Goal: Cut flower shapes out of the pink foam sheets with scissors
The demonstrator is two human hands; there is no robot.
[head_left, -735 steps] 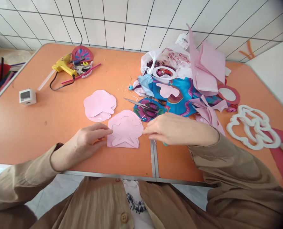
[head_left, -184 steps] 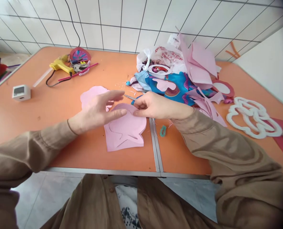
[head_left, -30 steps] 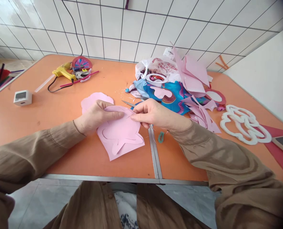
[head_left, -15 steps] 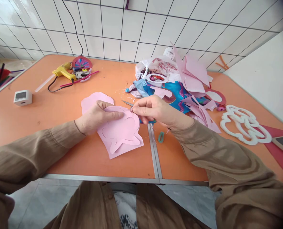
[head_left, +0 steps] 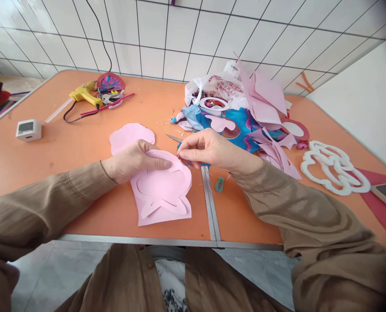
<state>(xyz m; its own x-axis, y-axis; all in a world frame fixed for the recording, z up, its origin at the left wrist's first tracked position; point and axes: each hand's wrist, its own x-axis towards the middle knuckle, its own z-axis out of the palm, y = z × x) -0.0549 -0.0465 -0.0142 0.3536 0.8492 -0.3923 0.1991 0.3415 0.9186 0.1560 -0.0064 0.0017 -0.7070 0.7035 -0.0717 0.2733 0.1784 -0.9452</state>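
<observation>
A pink foam sheet with a cut cloud-like outline lies on the orange table near its front edge. My left hand grips the sheet's upper left edge, thumb on top. My right hand is pinched at the sheet's top right edge, fingers closed on something too small to make out. A scissor tip pokes out just beyond my right fingers. A second pink cut-out shape lies behind my left hand.
A yellow glue gun and keys lie at the back left, a small white cube further left. A heap of blue fabric, pink foam scraps and a plastic bag fills the back right. White foam outlines lie at right.
The pink sheet has turned a little, its lower end swinging left toward me. My right hand has stayed pinched at its top edge, shifting slightly.
</observation>
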